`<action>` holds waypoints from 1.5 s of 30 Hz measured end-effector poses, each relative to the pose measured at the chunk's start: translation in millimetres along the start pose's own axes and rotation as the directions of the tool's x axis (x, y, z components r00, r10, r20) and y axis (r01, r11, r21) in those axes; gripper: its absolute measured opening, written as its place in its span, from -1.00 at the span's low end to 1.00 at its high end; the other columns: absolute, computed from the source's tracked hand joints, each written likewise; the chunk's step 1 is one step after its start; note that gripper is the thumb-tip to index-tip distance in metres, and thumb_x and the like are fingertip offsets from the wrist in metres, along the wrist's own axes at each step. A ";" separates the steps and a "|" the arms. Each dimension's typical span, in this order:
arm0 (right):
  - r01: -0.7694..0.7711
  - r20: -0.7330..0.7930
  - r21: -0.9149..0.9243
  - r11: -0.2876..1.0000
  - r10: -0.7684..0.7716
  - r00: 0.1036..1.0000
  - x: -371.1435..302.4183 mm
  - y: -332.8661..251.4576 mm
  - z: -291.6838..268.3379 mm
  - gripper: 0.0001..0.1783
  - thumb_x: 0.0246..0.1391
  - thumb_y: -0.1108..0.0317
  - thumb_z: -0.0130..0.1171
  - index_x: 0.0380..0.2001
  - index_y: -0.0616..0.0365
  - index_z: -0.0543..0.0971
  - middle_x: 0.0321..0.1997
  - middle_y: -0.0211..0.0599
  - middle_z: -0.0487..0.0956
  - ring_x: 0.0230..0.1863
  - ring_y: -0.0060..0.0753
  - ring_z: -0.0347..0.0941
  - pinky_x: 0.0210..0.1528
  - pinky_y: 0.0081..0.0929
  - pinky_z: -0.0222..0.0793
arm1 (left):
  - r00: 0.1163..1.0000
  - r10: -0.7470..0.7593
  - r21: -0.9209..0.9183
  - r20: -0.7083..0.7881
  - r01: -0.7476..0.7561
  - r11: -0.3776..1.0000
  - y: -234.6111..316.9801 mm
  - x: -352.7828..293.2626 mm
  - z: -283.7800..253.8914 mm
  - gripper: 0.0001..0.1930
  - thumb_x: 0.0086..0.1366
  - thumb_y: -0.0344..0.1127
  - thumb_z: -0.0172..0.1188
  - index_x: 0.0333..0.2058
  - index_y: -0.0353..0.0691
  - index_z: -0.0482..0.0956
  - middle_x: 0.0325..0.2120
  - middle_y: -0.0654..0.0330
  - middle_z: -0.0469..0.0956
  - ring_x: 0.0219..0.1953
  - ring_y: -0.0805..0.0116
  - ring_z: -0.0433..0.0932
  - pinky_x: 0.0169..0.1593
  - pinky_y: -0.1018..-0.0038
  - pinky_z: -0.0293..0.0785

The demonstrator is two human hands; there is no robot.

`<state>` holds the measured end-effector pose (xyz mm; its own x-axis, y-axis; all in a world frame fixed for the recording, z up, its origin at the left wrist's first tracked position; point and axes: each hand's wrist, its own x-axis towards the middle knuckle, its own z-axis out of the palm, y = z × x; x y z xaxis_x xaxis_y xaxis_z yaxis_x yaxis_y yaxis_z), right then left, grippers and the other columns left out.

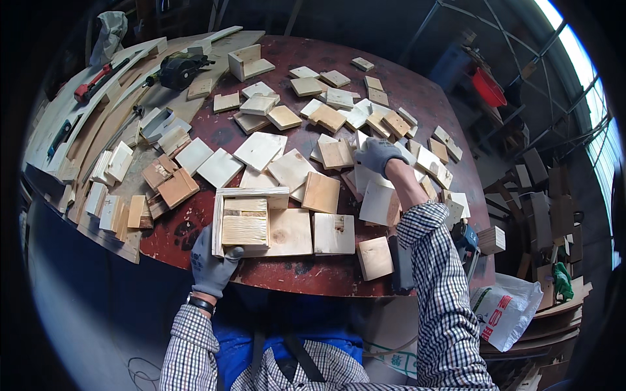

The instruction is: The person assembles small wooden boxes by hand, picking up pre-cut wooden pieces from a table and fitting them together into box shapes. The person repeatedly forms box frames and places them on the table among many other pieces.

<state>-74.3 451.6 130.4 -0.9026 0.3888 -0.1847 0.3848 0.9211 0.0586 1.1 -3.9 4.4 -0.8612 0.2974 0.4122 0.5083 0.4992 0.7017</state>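
Note:
My left hand (218, 260), in a grey work glove, is closed on the near left corner of a small wooden box (252, 193), with the thumb along its near side. Wooden sides stand around a paler rough-grained block (245, 229) in it. The box sits near the table's front edge, against a flat square board (291, 233). My right hand (378, 156), gloved too, reaches into the pile of wood pieces at the middle right. Its fingertips are hidden among them, close to a light wooden block (336, 154).
Many loose wood pieces (260, 150) cover the dark red table (319, 277). A black and green power tool (181, 70) and a red hand tool (94, 83) lie far left on long boards. A white sack (512, 311) and stacked timber stand on the right.

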 end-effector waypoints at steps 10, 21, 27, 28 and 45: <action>0.393 -0.181 -0.171 0.903 -0.421 0.889 -27.7 -23.9 1.2 -0.09 0.05 -0.07 0.45 0.43 -0.10 0.38 0.45 -0.16 0.42 0.52 -0.04 0.25 0.47 0.01 0.20 | 0.997 0.068 0.035 -0.047 -0.066 0.997 4.4 5.4 4.7 -0.18 0.36 0.44 0.18 0.10 -0.32 0.52 -0.14 -0.04 0.62 -0.10 -0.13 0.66 -0.02 0.11 0.58; 0.283 -0.475 0.003 0.959 -0.248 0.844 14.1 4.4 4.8 -0.75 0.47 0.20 -0.05 0.07 -0.01 0.51 0.04 0.00 0.68 0.00 0.13 0.65 0.02 0.01 0.54 | 0.999 0.053 0.029 -0.012 -0.053 0.998 1.1 4.4 2.3 -0.12 0.32 0.41 0.24 0.22 -0.35 0.48 -0.03 -0.11 0.62 0.01 -0.17 0.62 0.08 0.06 0.56; 0.602 -0.400 -0.200 0.773 -0.626 0.670 -13.3 23.8 12.4 -0.74 0.30 0.14 0.23 0.01 -0.19 0.70 -0.04 -0.38 0.70 -0.03 -0.12 0.64 0.06 -0.16 0.55 | 0.999 -0.006 0.032 0.049 0.005 0.999 -1.1 -1.5 1.2 -0.08 0.33 0.47 0.18 0.25 -0.35 0.46 -0.01 -0.09 0.60 0.01 -0.15 0.63 0.08 0.07 0.56; 0.637 -0.331 -0.247 0.731 -0.681 0.653 -17.8 27.0 16.8 -0.78 0.28 0.15 0.25 -0.05 -0.20 0.73 -0.04 -0.40 0.70 -0.03 -0.16 0.64 0.06 -0.18 0.56 | 0.999 -0.004 0.027 0.045 0.003 1.000 -1.6 -0.8 1.8 -0.07 0.33 0.48 0.17 0.25 -0.35 0.46 -0.01 -0.09 0.60 0.01 -0.15 0.63 0.07 0.07 0.56; 0.140 -0.418 0.047 0.989 -0.108 0.902 110.5 23.2 19.4 -0.40 0.31 0.01 0.12 0.37 -0.10 0.47 0.41 -0.05 0.48 0.42 0.04 0.40 0.41 -0.03 0.36 | 0.999 -0.021 0.051 0.040 0.019 0.999 -6.4 -4.0 0.7 -0.04 0.31 0.53 0.14 0.21 -0.38 0.43 -0.03 -0.14 0.57 -0.03 -0.24 0.61 0.05 0.00 0.54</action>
<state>-161.4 515.7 92.4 -0.9365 0.2588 0.2366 0.2630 0.9647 -0.0143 1.4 -7.7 -2.2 -0.8707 0.3194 0.3739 0.4916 0.5457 0.6786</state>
